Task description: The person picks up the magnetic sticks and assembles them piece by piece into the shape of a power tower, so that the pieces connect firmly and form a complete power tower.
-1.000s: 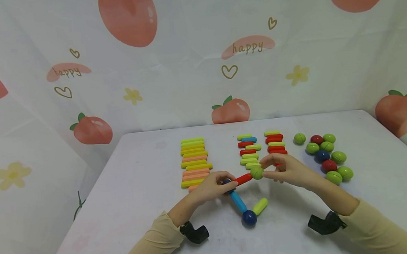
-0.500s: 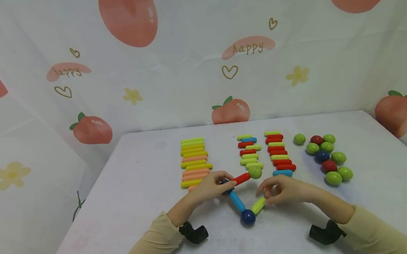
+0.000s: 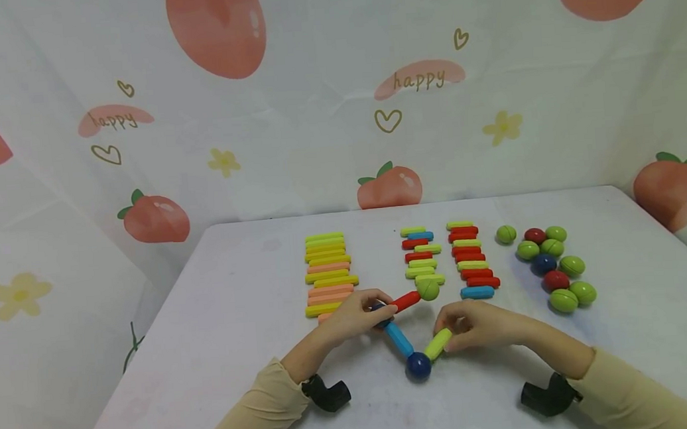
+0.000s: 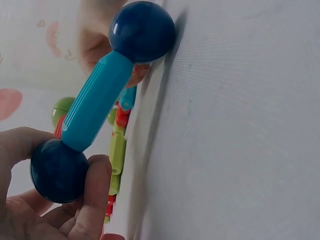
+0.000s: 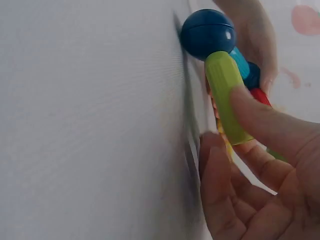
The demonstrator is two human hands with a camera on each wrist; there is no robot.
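Note:
My left hand [image 3: 353,315] grips a dark blue ball [image 4: 59,172] between thumb and fingers. From that ball a short red rod [image 3: 407,301] reaches up and right to a green ball [image 3: 428,289]. A light blue ribbed rod [image 3: 399,340] runs from it down to a second dark blue ball [image 3: 418,366] nearer the front. A yellow-green rod [image 3: 438,345] slants up and right from this second ball. My right hand [image 3: 483,324] pinches its free end, the thumb lying along the rod in the right wrist view.
Yellow and orange rods [image 3: 330,275] lie in a column behind my left hand. Two columns of shorter rods, one with yellow-green ones [image 3: 421,263] and one with red ones [image 3: 469,257], lie further back. Several green, red and blue balls [image 3: 543,264] rest at the right.
My right hand has left the green ball, come down toward the front and taken hold of the yellow-green rod. The green ball has shifted slightly left. My left hand has kept its hold.

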